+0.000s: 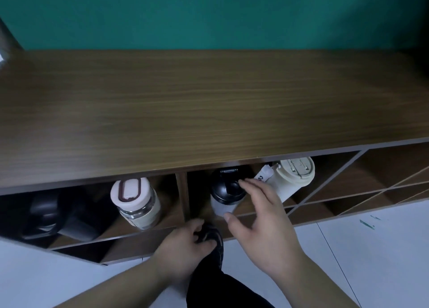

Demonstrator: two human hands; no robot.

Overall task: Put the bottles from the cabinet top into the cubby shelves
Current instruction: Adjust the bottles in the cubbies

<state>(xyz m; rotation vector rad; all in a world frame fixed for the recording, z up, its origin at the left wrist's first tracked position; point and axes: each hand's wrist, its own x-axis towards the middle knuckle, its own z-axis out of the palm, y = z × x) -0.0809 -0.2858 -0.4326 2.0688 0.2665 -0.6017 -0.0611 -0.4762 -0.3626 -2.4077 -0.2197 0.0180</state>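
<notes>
Right hand (257,211) spreads wide, fingertips brushing the black-lidded bottle (226,195) standing in the cubby beside the divider (182,196); a careless nudge could topple it. Left hand (185,242), curled, grips nothing clear.

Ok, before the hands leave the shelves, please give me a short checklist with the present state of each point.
1. Cabinet top holds no more bottles: ok in the part in view; its ends are cut off.
2. Black-lidded bottle lies inside its cubby: ok, lid toward the front.
3. Right hand has let go of that bottle: cannot tell, the fingers are spread over the lid and may touch it.
4. Cream tumbler is settled beside it: ok, same cubby, leaning.
5. Glass bottle with cream lid is seated in the left cubby: ok.
6. Left hand is free: cannot tell, it is down by a dark shoe.
</notes>
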